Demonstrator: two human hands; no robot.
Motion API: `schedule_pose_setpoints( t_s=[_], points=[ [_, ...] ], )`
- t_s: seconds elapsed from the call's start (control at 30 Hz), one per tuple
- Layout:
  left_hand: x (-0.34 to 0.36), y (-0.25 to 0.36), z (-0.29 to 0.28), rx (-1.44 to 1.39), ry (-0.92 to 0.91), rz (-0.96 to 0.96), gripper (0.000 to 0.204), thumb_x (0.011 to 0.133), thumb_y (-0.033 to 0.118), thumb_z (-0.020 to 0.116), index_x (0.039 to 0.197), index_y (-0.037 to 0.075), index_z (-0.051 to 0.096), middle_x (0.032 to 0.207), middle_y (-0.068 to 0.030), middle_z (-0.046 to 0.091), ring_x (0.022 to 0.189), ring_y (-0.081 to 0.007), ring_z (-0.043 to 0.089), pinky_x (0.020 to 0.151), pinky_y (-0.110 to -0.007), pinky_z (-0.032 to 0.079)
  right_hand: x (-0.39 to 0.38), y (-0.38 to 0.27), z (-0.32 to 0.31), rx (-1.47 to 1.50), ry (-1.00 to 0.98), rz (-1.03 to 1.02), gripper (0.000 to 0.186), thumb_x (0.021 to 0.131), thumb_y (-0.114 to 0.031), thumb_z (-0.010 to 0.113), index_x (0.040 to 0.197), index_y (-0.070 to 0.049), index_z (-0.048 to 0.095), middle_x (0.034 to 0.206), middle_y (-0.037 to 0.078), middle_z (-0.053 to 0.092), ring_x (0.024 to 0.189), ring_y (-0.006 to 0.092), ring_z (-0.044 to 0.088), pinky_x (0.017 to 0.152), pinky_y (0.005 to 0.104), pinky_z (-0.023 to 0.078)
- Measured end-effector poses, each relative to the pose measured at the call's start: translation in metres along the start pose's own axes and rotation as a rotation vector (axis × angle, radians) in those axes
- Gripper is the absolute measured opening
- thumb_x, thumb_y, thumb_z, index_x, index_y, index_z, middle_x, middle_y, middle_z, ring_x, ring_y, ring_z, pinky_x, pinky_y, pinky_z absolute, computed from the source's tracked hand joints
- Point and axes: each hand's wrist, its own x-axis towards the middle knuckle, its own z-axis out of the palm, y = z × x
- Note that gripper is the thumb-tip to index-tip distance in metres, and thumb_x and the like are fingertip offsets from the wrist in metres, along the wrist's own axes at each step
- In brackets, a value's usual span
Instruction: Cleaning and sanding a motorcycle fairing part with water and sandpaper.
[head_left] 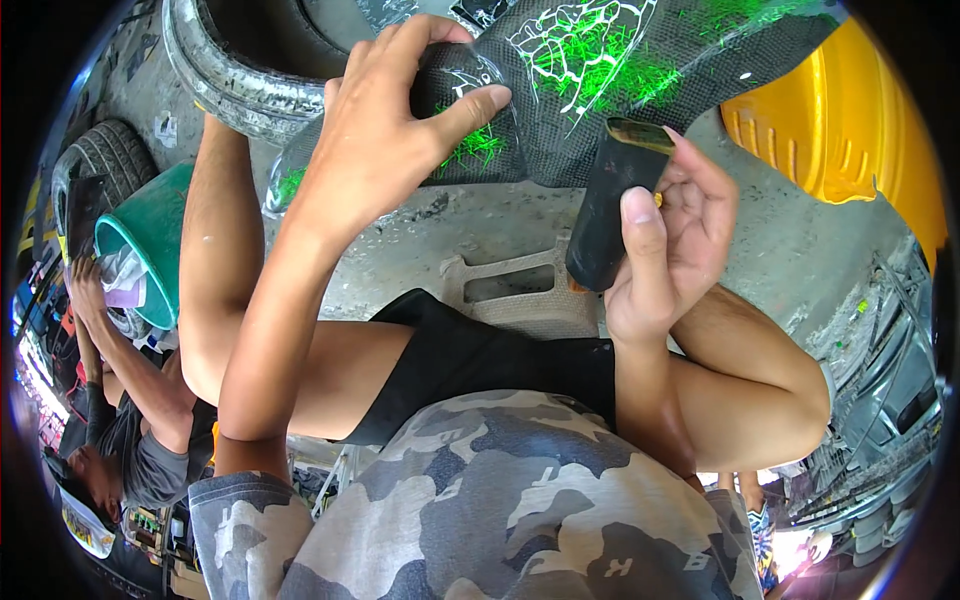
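From here, the left hand (392, 132) is spread over the green-splashed black piece (600, 75) at upper centre; the right hand (682, 235) pinches a dark tube (603, 215) right of centre. I'd call this steadying; the next move needs a firm left hold
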Motion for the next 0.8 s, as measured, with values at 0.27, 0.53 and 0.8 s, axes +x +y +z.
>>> schedule_pose_setpoints(
  t_s=[0.27,0.53,0.8],
  points=[
    [-0.0081,-0.0033,-0.0029,-0.044,0.029,0.066,0.063,0.066,0.026,0.084,0.119,0.009,0.054,0.110,-0.0108,0.055,0.105,-0.0234,0.050,0.094,-0.034,0.040,-0.0030,0.0012,0.0002,0.068,-0.021,-0.078,0.044,0.083,0.004,0.058,0.124,0.007,0.042,0.105,0.014,0.054,0.093,0.0137,0.051,0.084,0.0252,0.045],
    [-0.0101,-0.0060,0.0002,-0.007,0.048,0.095,0.066,0.063,0.026,0.084,0.119,0.007,0.053,0.111,-0.0105,0.055,0.106,-0.0248,0.050,0.094,-0.035,0.039,-0.0052,0.0034,-0.0008,0.053,-0.050,-0.069,0.044,0.083,0.004,0.058,0.124,0.007,0.043,0.105,0.013,0.053,0.093,0.0135,0.051,0.084,0.0251,0.045],
    [-0.0081,-0.0074,-0.0007,-0.018,0.021,0.058,0.059,0.069,0.026,0.079,0.119,0.007,0.054,0.111,-0.0109,0.054,0.106,-0.0237,0.049,0.094,-0.034,0.039,-0.0038,0.0040,-0.0024,0.040,-0.057,-0.072,0.043,0.083,0.003,0.058,0.123,0.006,0.043,0.104,0.013,0.053,0.090,0.0124,0.049,0.080,0.0238,0.044]
  ],
)
